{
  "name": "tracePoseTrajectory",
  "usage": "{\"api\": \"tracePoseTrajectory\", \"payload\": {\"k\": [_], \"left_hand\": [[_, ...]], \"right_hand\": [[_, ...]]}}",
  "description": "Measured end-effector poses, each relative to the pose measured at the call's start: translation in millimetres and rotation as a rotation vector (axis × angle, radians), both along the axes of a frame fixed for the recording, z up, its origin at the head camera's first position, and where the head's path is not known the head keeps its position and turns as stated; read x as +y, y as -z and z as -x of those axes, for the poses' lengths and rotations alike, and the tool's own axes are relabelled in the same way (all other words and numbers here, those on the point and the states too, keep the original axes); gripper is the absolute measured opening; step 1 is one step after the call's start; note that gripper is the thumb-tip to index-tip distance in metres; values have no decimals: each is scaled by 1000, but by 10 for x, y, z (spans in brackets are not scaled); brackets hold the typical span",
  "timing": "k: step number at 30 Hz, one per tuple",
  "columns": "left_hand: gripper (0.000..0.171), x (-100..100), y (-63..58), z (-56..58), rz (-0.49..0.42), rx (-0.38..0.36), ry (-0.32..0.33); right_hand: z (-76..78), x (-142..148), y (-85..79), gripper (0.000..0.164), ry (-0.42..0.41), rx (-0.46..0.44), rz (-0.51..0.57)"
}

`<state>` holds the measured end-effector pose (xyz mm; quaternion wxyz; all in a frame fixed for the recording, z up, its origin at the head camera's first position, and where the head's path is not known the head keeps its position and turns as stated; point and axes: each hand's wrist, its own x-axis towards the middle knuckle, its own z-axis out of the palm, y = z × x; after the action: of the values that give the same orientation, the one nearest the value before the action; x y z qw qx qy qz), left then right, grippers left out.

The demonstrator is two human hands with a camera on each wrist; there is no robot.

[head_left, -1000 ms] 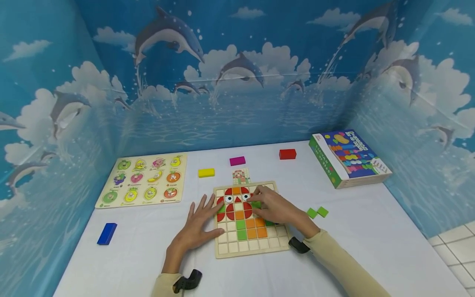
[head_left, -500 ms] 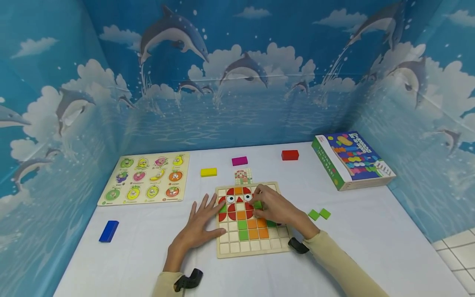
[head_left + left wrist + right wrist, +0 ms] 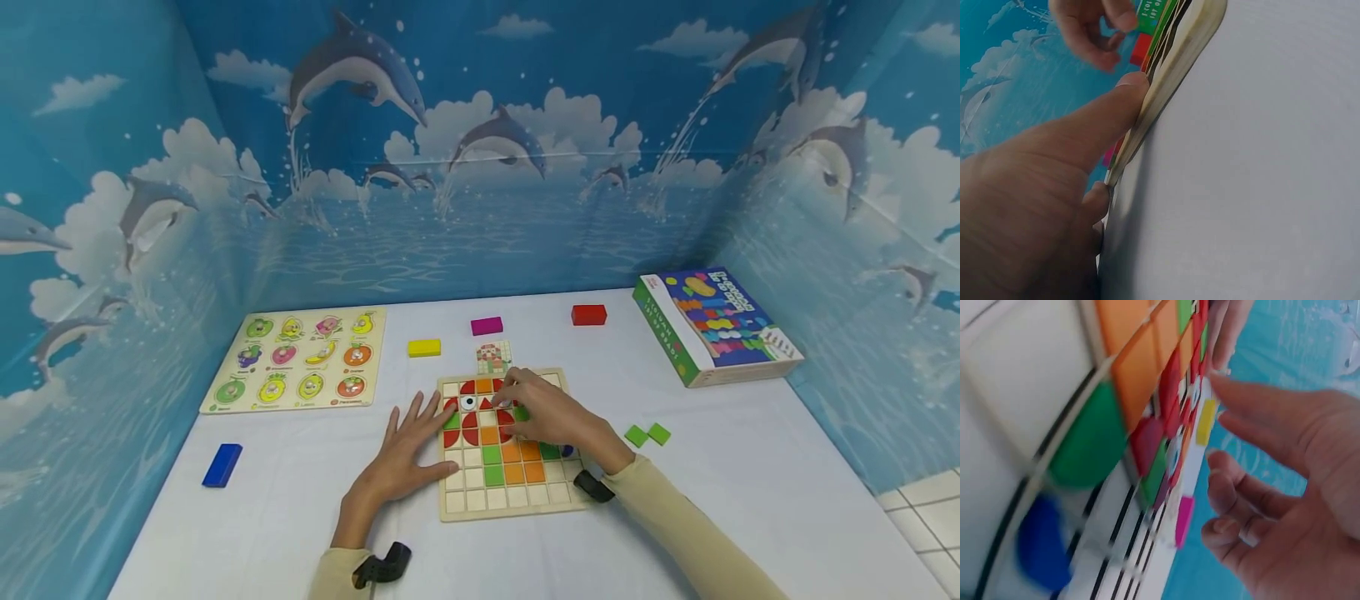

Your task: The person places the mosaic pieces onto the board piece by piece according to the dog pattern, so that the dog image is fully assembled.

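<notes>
A wooden grid board [image 3: 517, 511] lies on the white table, with red, orange, green and white tiles in many of its squares. One round eye tile [image 3: 468, 402] shows plainly; a second is partly hidden by my right hand. My left hand [image 3: 401, 454] rests spread at the board's left side, its thumb at the edge in the left wrist view. Over the board's upper right is my right hand [image 3: 551, 408], fingers bent. In the right wrist view, nothing shows between its thumb and fingers. A dark blue rounded tile [image 3: 1041, 544] sits beside a green one [image 3: 1088, 440].
A pattern card [image 3: 492, 357] lies behind the board. Two green tiles [image 3: 648, 434] lie to the right. Yellow [image 3: 424, 347], magenta [image 3: 487, 326], red [image 3: 588, 315] and blue [image 3: 222, 465] blocks are scattered about. A fruit puzzle [image 3: 296, 361] is back left, a game box [image 3: 716, 329] back right.
My right hand has shifted slightly left and away from me, and now covers part of the right eye tile. My left hand keeps its place. The head view has turned slightly.
</notes>
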<state>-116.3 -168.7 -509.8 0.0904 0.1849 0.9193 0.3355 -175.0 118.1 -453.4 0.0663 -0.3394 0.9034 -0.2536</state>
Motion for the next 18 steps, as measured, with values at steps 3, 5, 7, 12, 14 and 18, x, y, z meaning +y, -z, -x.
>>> {"api": "tracePoseTrajectory", "payload": {"k": [3,5,7,12,14,18], "left_hand": [[91,13,8,-6,3,7,1],[91,5,14,2,-7,14,2],[91,6,19,8,-18,11,9],[91,20,1,3,-25,2,18],[92,17,-11,-4,-17,2,10],[93,4,-15,-1,-16,8,-5]], "right_hand": [[-9,-88,-19,34,-72,-10,-20],[9,-163,-15,34,-95,-20,-43],[21,-212,-3,32,-89,-33,-70],[44,-247,46,27,-64,-47,-98],[51,-250,53,27,-71,-55,-84],[70,-247,30,26,-88,-76,-27]]}}
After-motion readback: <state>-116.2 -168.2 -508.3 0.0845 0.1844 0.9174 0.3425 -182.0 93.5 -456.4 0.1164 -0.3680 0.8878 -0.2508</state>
